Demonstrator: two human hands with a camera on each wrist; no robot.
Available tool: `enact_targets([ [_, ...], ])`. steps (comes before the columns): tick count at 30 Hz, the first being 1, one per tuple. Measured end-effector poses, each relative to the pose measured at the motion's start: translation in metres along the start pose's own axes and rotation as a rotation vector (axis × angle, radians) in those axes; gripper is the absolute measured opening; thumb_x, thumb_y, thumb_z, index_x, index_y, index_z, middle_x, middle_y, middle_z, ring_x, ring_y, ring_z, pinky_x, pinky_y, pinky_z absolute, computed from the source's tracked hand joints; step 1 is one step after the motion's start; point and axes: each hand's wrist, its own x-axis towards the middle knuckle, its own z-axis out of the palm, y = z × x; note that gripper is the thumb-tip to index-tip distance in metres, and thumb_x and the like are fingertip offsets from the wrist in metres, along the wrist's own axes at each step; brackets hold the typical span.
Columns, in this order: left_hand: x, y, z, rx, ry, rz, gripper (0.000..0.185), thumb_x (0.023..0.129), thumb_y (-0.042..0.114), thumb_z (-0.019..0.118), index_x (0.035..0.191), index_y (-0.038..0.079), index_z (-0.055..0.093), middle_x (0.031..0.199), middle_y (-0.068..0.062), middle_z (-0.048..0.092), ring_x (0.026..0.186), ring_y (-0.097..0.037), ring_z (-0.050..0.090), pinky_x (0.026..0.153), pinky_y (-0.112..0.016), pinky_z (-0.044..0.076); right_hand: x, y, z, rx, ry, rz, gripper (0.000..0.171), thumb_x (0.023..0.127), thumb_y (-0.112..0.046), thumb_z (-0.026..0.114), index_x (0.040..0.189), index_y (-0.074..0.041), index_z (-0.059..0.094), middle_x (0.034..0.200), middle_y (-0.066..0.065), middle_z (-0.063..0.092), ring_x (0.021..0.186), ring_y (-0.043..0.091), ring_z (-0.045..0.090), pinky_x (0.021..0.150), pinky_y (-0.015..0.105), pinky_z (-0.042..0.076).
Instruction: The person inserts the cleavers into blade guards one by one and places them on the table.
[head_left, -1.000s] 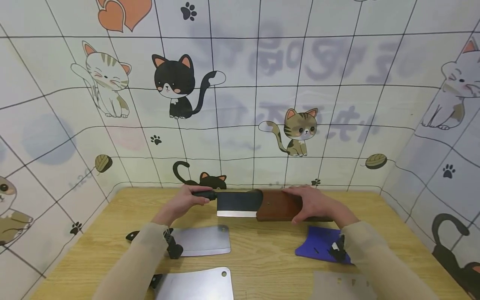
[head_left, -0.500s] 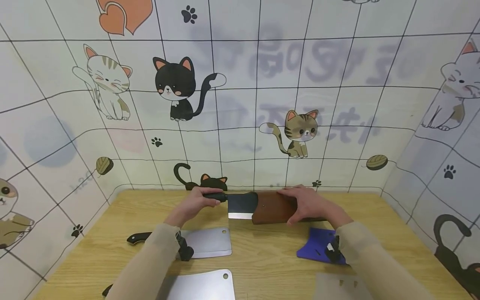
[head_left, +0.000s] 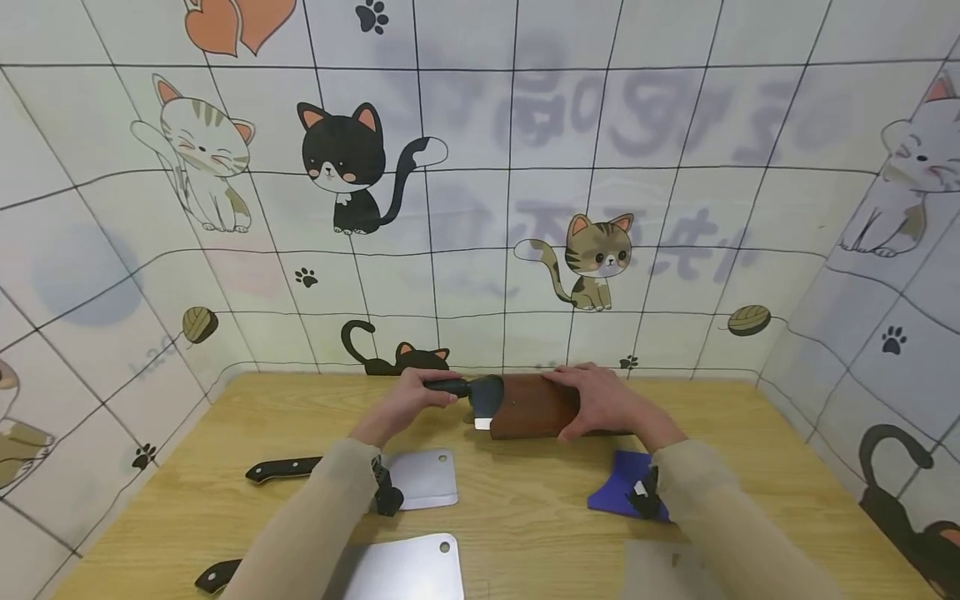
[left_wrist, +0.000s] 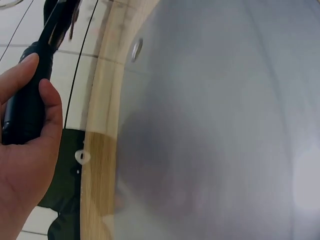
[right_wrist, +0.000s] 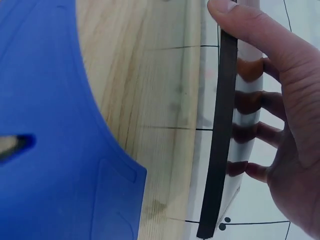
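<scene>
At the far edge of the wooden counter [head_left: 525, 500], close to the cat-patterned wall, a dark cleaver [head_left: 480, 398] sits almost wholly inside a brown sheath [head_left: 528, 407]. The cleaver has a black, rounded handle and a dark, matte blade with a bright ground edge; only a short strip of that blade shows between handle and sheath, its pale cutting edge turned toward the person. The sheath is a flat, reddish-brown, leather-like sleeve with a rounded mouth, lying lengthwise across the counter. The left hand [head_left: 408, 400] has its grip closed round the black handle, fingers and thumb wrapped about it, as the left wrist view also shows [left_wrist: 27, 135]. The right hand [head_left: 600, 402] lies over the top of the sheath with its grip clasping it, thumb on the near side and fingers curled over the far side; in the right wrist view the fingers [right_wrist: 260, 100] press against the sheath's thin dark edge [right_wrist: 220, 130]. Nearer the person, a steel cleaver [head_left: 420, 479] with a black handle lies flat on the counter under the left forearm, and a second steel cleaver [head_left: 408, 568] with a hole in its corner lies at the near edge. A blue sheath [head_left: 618, 493] lies flat under the right forearm, and a pale, translucent sheath [head_left: 663, 571] lies at the near edge on the right. Both forearms wear beige sleeves with small black wrist cameras strapped on.
</scene>
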Motion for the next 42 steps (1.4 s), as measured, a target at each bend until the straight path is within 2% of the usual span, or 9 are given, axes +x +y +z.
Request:
enact_targets([
  [5,0.006,-0.002,0.008,0.015,0.011,0.004,0.048,0.085,-0.008,0.074,0.132,-0.006,0.066,0.129,-0.022,0.060,0.094,-0.019,0.066,0.078,-0.028,0.053,0.003,0.001,0.004,-0.007,-0.004,0.021,0.108,0.065,-0.054,0.092,0.155,-0.015,0.048,0.153,0.021,0.047,0.137,0.048,0.040,0.102,0.071,0.032],
  [9,0.008,-0.003,0.013,0.034,0.010,0.003,0.048,0.086,-0.006,0.075,0.133,-0.004,0.066,0.130,-0.021,0.060,0.096,-0.019,0.064,0.080,-0.029,0.051,0.006,-0.001,0.006,0.009,-0.002,-0.002,0.108,0.063,-0.054,0.092,0.154,-0.013,0.049,0.153,0.023,0.046,0.137,0.049,0.040,0.103,0.071,0.033],
  [23,0.010,-0.004,0.019,0.136,0.077,0.005,0.042,0.084,0.001,0.080,0.125,0.006,0.074,0.127,-0.015,0.064,0.102,-0.022,0.061,0.085,-0.031,0.045,0.016,-0.008,0.016,0.029,-0.005,0.011,0.110,0.063,-0.054,0.093,0.155,-0.015,0.048,0.154,0.020,0.045,0.138,0.048,0.038,0.105,0.070,0.030],
  [28,0.009,-0.003,0.021,0.164,0.078,-0.006,0.042,0.086,0.003,0.080,0.127,0.006,0.073,0.130,-0.012,0.063,0.110,-0.025,0.061,0.090,-0.034,0.048,0.018,-0.007,0.020,0.044,-0.010,0.025,0.110,0.062,-0.053,0.094,0.155,-0.016,0.048,0.154,0.018,0.046,0.137,0.046,0.039,0.104,0.071,0.030],
  [34,0.012,-0.004,0.024,0.155,0.075,0.006,0.041,0.086,0.001,0.080,0.126,0.005,0.074,0.131,-0.012,0.064,0.112,-0.027,0.062,0.090,-0.034,0.051,0.021,-0.003,0.029,0.065,0.004,0.010,0.109,0.063,-0.053,0.093,0.155,-0.015,0.048,0.153,0.020,0.046,0.136,0.048,0.039,0.103,0.072,0.030],
  [42,0.013,-0.008,0.028,0.165,0.088,-0.017,0.044,0.084,-0.001,0.080,0.127,0.001,0.072,0.135,-0.015,0.063,0.115,-0.029,0.059,0.095,-0.037,0.048,0.025,-0.002,0.038,0.067,-0.015,0.009,0.106,0.066,-0.053,0.092,0.155,-0.015,0.048,0.154,0.016,0.048,0.138,0.049,0.039,0.106,0.071,0.028],
])
